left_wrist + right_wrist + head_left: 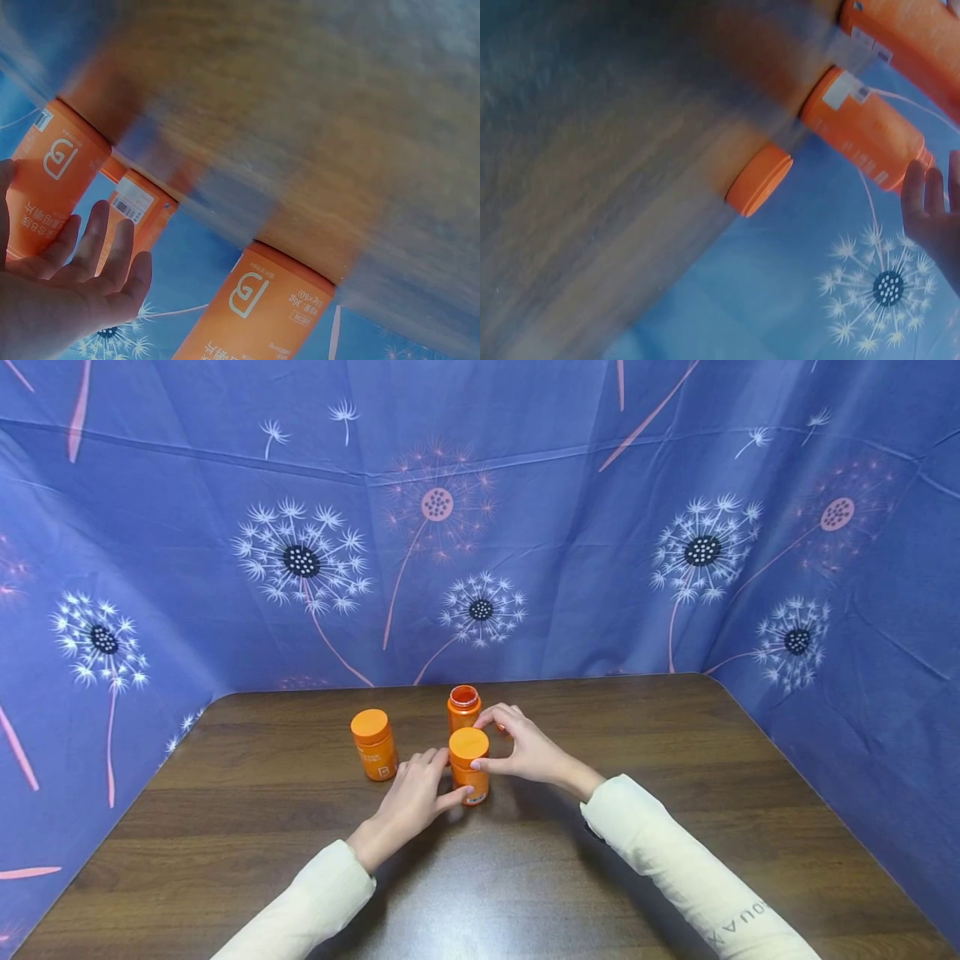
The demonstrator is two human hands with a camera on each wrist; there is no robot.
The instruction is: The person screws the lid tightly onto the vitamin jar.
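The nearest orange bottle (480,782) stands upright with its lid (468,742) on. My left hand (415,789) holds its body from the left, thumb at the front and fingers at the far side. From the right, my right hand (531,752) pinches around the lid with thumb and index finger. Just behind is a lidless orange bottle (462,715), its red mouth facing up. Beside that one, a loose orange cap (759,180) lies on the table in the right wrist view; the right hand mostly covers it in the head view.
To the left stands a third orange bottle (377,752), capped, close to the left fingers. All are on a dark wooden table (645,727). A blue dandelion-print cloth (570,527) hangs behind the table and along both sides.
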